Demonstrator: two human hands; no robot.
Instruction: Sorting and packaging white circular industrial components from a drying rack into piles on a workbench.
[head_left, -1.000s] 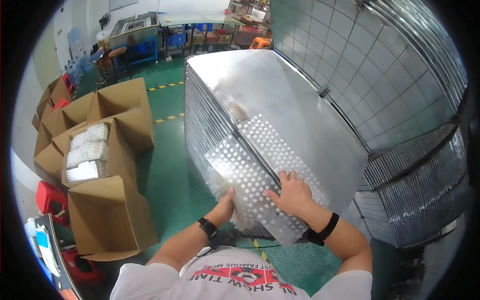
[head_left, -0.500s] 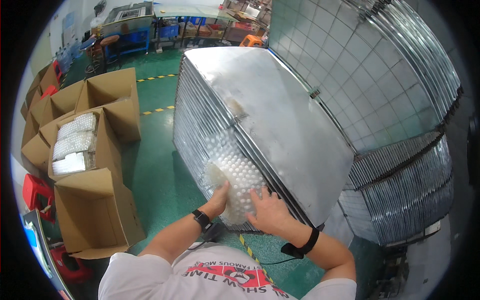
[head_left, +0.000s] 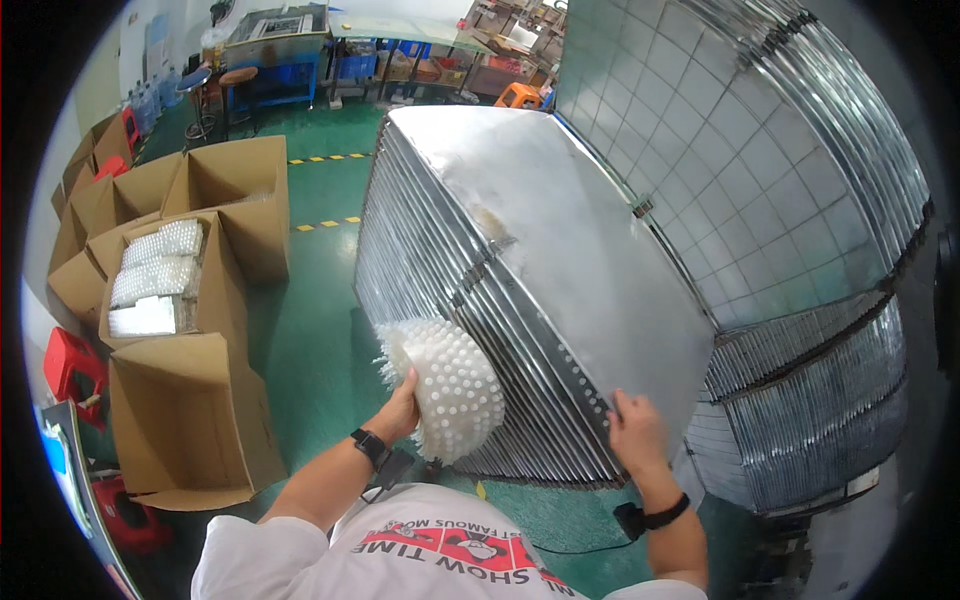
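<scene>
My left hand (head_left: 402, 408) grips a thick, curved stack of translucent sheets (head_left: 458, 390) covered with round white dots. The stack hangs over the near left side of a metal drying rack (head_left: 450, 240) with many closely layered shelves. My right hand (head_left: 637, 432), fingers closed and slightly blurred, is at the near edge of the rack's smooth top metal panel (head_left: 570, 230). A narrow strip of white dots (head_left: 585, 383) shows along that edge beside its fingertips. What those fingers pinch is too hidden to make out.
Open cardboard boxes (head_left: 190, 420) stand on the left; one holds dotted sheets (head_left: 155, 275). Red stools (head_left: 75, 370) are beside them. A raised wire-grid shelf (head_left: 700, 150) and lower racks (head_left: 815, 380) flank the right. Workbenches (head_left: 410, 32) line the back of the green floor.
My right hand has left the dotted stack and moved right to the edge of the metal panel. My left hand has shifted slightly left, still holding the stack.
</scene>
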